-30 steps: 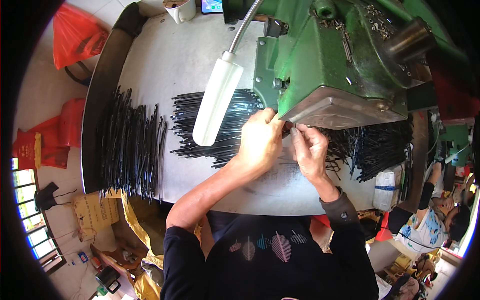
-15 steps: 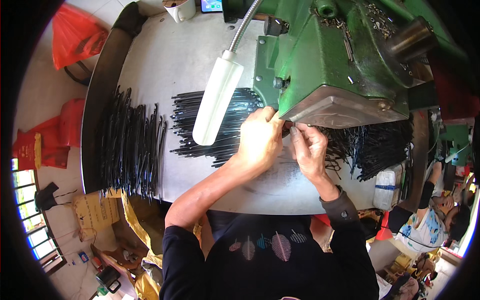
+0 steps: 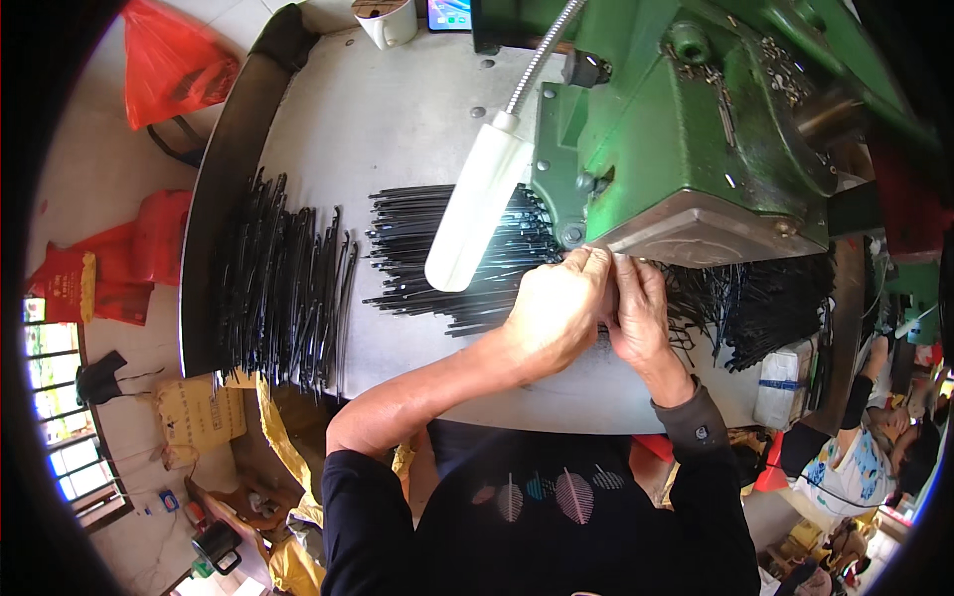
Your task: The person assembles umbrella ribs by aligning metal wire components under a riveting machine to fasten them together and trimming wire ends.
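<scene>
My left hand [image 3: 556,312] is closed, with its fingertips pinched at the lower front edge of a green machine [image 3: 636,184]. Right beside it, my right hand [image 3: 641,316] is also closed, its fingers touching or nearly touching those of the left. What either one grips is hidden by the fingers and the machine's housing. Thin black rods [image 3: 422,233] lie in a row on the metal table, left of my left hand. A tangled heap of similar black rods [image 3: 770,313] is to the right of my right hand.
A white lamp [image 3: 477,209] on a flexible neck hangs over the middle rods. Another bundle of black rods [image 3: 283,308] lies along the table's left side. Far back stand a white mug [image 3: 396,28] and a lit screen [image 3: 450,14]. Another person [image 3: 845,467] sits at right.
The whole view has shifted, so the scene sits farther right. My right hand's fingers have come up against my left hand, closing the gap between them at the machine.
</scene>
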Demonstrator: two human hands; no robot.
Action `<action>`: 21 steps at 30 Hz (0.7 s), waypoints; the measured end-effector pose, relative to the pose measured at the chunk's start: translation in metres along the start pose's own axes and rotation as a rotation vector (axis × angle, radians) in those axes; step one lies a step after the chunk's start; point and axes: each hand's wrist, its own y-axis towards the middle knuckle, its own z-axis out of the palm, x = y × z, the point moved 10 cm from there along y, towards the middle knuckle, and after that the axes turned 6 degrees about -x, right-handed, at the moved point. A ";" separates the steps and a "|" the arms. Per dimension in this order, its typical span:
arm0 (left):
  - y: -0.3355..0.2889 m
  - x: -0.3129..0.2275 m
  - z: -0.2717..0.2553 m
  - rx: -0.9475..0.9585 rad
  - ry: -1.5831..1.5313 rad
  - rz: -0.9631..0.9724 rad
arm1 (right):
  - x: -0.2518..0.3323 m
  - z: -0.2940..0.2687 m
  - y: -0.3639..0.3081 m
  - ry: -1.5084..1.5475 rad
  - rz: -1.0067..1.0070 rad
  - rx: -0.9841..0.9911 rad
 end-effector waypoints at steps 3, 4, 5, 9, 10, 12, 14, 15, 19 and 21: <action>0.000 0.011 -0.013 0.131 -0.138 0.070 | -0.003 -0.006 0.003 -0.073 -0.097 -0.031; -0.001 0.030 -0.023 0.083 0.062 0.070 | 0.009 0.014 -0.004 -0.302 -0.119 0.118; 0.001 0.051 -0.043 -0.069 0.055 -0.045 | 0.013 0.031 -0.013 -0.536 -0.141 0.261; 0.002 0.093 -0.074 -0.189 0.439 -0.059 | 0.015 0.093 -0.067 -0.572 -0.427 0.682; 0.002 0.095 -0.075 -0.190 0.438 -0.059 | 0.013 0.099 -0.071 -0.565 -0.439 0.705; -0.001 0.091 -0.079 -0.222 0.333 -0.022 | 0.013 0.099 -0.077 -0.540 -0.454 0.695; -0.004 0.091 -0.081 -0.246 0.331 -0.012 | 0.016 0.094 -0.080 -0.506 -0.505 0.670; -0.006 0.089 -0.083 -0.271 0.330 0.002 | 0.014 0.088 -0.081 -0.506 -0.503 0.672; -0.012 0.098 -0.079 -0.291 0.287 0.034 | -0.002 0.059 -0.077 -0.429 -0.308 0.643; -0.011 0.090 -0.082 -0.322 0.315 0.049 | -0.019 0.039 -0.072 -0.128 -0.050 0.503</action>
